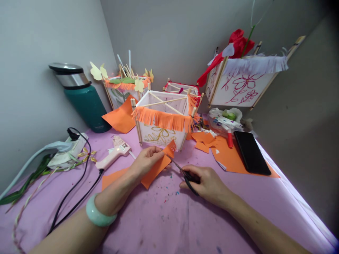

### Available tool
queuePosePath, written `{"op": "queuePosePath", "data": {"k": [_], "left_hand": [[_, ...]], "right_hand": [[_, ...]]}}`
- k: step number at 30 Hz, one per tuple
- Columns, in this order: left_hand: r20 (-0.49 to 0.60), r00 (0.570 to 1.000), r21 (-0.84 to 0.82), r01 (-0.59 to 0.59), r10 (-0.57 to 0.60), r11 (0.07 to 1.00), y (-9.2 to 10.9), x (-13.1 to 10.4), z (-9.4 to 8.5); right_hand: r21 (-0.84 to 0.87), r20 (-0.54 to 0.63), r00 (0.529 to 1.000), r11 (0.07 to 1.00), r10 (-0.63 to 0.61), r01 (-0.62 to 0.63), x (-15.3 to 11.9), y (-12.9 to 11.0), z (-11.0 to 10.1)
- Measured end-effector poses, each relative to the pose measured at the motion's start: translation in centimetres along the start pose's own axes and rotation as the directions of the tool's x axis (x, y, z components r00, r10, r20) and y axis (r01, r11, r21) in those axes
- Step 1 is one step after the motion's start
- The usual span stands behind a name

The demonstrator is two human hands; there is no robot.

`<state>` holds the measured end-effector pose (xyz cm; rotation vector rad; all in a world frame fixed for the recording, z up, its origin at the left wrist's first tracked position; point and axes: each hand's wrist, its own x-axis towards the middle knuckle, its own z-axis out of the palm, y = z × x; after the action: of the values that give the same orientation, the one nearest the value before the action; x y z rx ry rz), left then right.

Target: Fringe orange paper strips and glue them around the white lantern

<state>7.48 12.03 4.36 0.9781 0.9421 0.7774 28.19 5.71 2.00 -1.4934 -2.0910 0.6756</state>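
Between the fingers of my left hand (148,157) is a strip of orange paper (156,171), tilted up over the table. Fine slits fringe its upper end. My right hand (205,181) grips black-handled scissors (191,180), their blades pointing left and meeting the strip's edge near my left fingertips. Just behind my hands stands a box-shaped paper lantern (161,135) with wooden sticks at its corners and a yellow flower drawing. Orange fringe (164,118) runs along its top edge. Another orange piece (113,178) lies partly behind my left forearm.
On the left are a pink glue gun (113,155), a power strip (67,155) with cables and a teal bottle (84,106). A black phone (251,152) rests on orange sheets (225,158) at right. Above hangs a white-fringed lantern (243,84); orange scraps (202,141) lie nearby.
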Motion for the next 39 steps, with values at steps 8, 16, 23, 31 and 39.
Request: {"op": "queuePosePath", "data": {"k": [8, 16, 23, 31, 39], "left_hand": [[0.009, 1.000, 0.000, 0.009, -0.009, 1.000, -0.07, -0.03, 0.17], [0.008, 1.000, -0.006, 0.017, -0.017, 1.000, -0.05, 0.00, 0.11], [0.048, 0.999, -0.001, -0.013, 0.013, 1.000, -0.32, 0.13, -0.07], [0.065, 0.998, -0.018, -0.019, 0.020, 1.000, -0.55, 0.29, -0.16], [0.017, 1.000, -0.007, -0.010, 0.010, 1.000, -0.08, 0.13, -0.01]], "right_hand": [[0.024, 0.015, 1.000, 1.000, -0.004, 0.004, -0.02, 0.06, 0.04], [0.022, 0.005, 1.000, 1.000, -0.007, 0.007, -0.03, 0.12, 0.12], [0.012, 0.002, 1.000, 1.000, 0.000, 0.000, -0.02, 0.07, 0.07], [0.015, 0.010, 1.000, 1.000, 0.002, -0.002, -0.05, 0.01, 0.10], [0.034, 0.008, 1.000, 0.999, 0.014, -0.014, 0.01, 0.15, 0.07]]}}
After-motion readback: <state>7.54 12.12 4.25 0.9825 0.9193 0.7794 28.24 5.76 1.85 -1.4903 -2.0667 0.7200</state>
